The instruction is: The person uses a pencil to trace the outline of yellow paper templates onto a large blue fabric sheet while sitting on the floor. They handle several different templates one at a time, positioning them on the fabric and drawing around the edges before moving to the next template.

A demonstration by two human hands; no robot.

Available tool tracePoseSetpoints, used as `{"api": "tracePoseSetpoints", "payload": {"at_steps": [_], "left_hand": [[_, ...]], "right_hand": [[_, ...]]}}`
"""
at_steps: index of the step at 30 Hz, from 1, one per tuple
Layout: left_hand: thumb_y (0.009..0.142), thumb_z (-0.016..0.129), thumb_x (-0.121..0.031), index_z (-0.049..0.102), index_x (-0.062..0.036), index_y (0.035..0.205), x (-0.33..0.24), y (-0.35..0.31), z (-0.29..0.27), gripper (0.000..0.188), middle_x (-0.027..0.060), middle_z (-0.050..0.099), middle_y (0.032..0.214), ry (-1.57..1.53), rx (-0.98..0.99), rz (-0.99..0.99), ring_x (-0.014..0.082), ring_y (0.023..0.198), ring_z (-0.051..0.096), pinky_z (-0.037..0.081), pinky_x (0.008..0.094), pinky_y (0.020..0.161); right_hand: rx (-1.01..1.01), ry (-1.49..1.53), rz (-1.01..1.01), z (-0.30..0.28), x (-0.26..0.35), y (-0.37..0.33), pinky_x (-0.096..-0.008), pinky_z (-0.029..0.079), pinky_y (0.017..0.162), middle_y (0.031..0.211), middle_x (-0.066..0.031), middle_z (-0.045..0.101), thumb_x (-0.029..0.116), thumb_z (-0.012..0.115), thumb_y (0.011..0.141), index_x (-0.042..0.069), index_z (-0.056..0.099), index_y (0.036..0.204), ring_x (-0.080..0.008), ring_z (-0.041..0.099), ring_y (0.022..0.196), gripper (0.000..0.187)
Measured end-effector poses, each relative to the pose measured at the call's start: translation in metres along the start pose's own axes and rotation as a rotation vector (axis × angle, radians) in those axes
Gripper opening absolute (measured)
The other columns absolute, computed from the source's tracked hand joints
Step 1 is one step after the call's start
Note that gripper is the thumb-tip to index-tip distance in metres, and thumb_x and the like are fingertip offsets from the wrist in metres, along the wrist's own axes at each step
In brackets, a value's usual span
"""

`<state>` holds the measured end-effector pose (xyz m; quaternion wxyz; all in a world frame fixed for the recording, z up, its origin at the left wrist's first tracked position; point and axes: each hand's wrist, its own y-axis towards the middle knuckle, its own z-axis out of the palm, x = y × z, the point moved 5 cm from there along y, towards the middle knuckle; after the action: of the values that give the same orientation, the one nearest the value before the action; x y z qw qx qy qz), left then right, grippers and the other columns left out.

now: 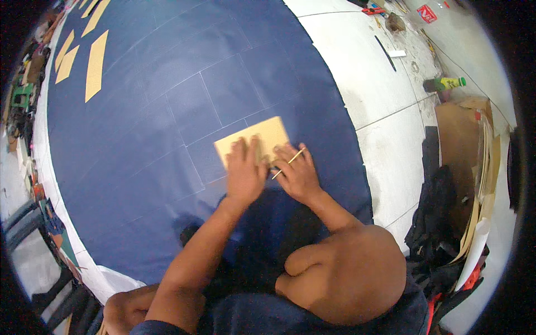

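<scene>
A pale yellow rectangular template [267,130], like stiff card, lies on a large dark blue sheet [134,184] that looks like leather or vinyl. Thin light lines on the sheet form rows of rectangles. My left hand [245,170] presses on the template's left part, fingers stretched out. At the lower right corner of the template rests my right hand [298,176], fingers partly bent. A thin yellowish stick [288,163], like a pen refill, is held slanting across the right fingers. The template's lower edge is partly hidden by both hands.
Several narrow yellow templates [96,66] lie at the sheet's far left. On the white tiled floor to the right are a green-capped bottle [445,84], a black strip [385,53] and brown cardboard [459,131]. My bent knee [352,273] is at the near right.
</scene>
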<state>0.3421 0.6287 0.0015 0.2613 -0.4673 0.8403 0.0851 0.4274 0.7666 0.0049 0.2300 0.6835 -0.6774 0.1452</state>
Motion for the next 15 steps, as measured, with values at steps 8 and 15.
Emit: {"api": "tracePoseSetpoints", "payload": {"at_steps": [8, 15], "left_hand": [[0.089, 0.071, -0.017, 0.063, -0.0071, 0.131, -0.015, 0.033, 0.004, 0.045, 0.0233, 0.055, 0.137, -0.093, -0.068, 0.106, 0.0428, 0.128, 0.051, 0.042, 0.0537, 0.106], [0.085, 0.078, -0.032, 0.07, -0.0134, 0.124, 0.029, 0.037, -0.024, 0.044, 0.0163, 0.061, 0.124, 0.091, -0.226, 0.103, 0.037, 0.115, 0.055, 0.042, 0.0508, 0.101]], "right_hand": [[-0.111, -0.148, 0.157, -0.013, -0.079, 0.008, -0.0621, 0.022, 0.121, 0.15, -0.0085, 0.055, 0.028, 0.065, 0.096, 0.013, 0.067, 0.115, -0.0375, 0.04, 0.146, 0.025], [-0.127, -0.108, 0.146, -0.013, -0.082, 0.022, -0.0617, 0.022, 0.121, 0.151, -0.0075, 0.055, 0.03, 0.066, 0.097, 0.014, 0.069, 0.112, -0.0371, 0.04, 0.146, 0.022]]}}
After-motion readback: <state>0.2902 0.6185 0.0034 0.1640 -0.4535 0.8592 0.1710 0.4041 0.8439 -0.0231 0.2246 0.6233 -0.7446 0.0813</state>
